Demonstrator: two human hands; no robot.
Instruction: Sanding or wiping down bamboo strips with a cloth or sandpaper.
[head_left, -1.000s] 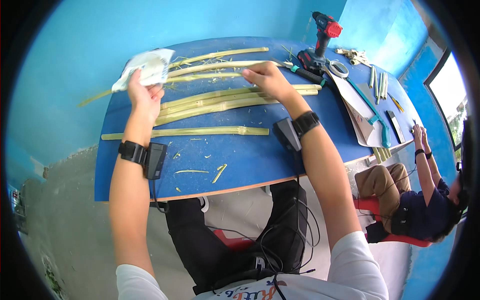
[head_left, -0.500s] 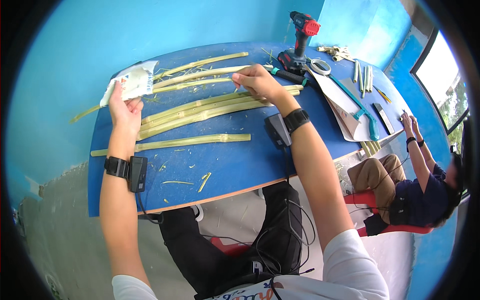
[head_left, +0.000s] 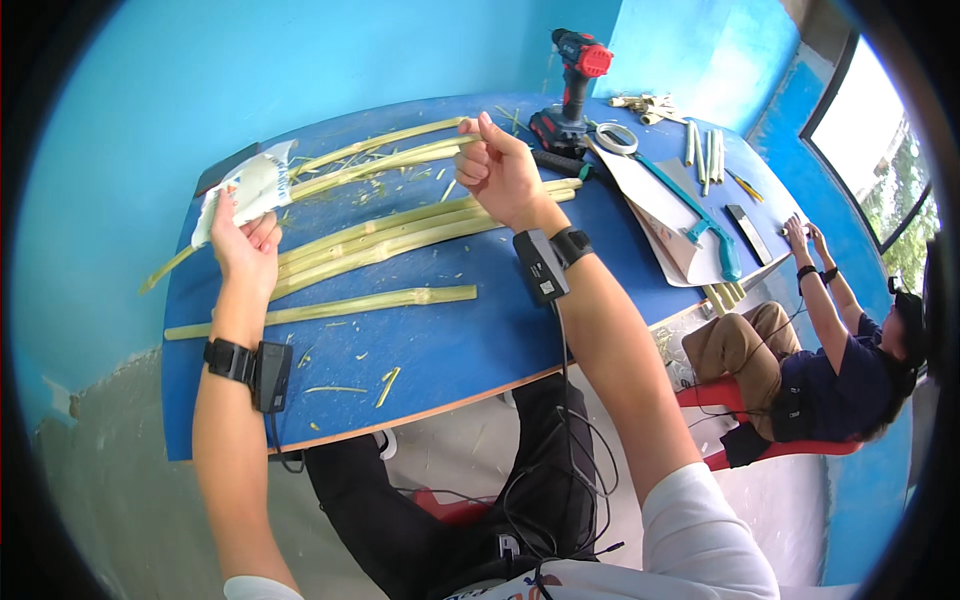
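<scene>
My left hand (head_left: 245, 245) is closed on a white printed sheet of sandpaper (head_left: 262, 187), which is folded around a long bamboo strip (head_left: 375, 162). One end of the strip (head_left: 168, 268) sticks out to the left past the sheet and the table edge. At the strip's right end, my right hand (head_left: 497, 172) is closed with the thumb raised, gripping it. Below both hands lie several bamboo strips (head_left: 400, 243) side by side. A single strip (head_left: 330, 312) rests nearer to me, and another (head_left: 395, 133) lies behind the held one.
Bamboo shavings litter the blue table (head_left: 450, 340). Toward the back right stand a cordless drill (head_left: 575, 90) and a tape roll (head_left: 616, 138). Beyond are a teal saw (head_left: 700, 215), paper sheets (head_left: 650, 205) and short bamboo pieces (head_left: 705, 155). Another person (head_left: 840, 370) sits at the right end.
My right hand has turned thumb-up and come onto the strip's right end, now lifted a little. My left hand keeps hold of the sandpaper. The whole view has shifted slightly.
</scene>
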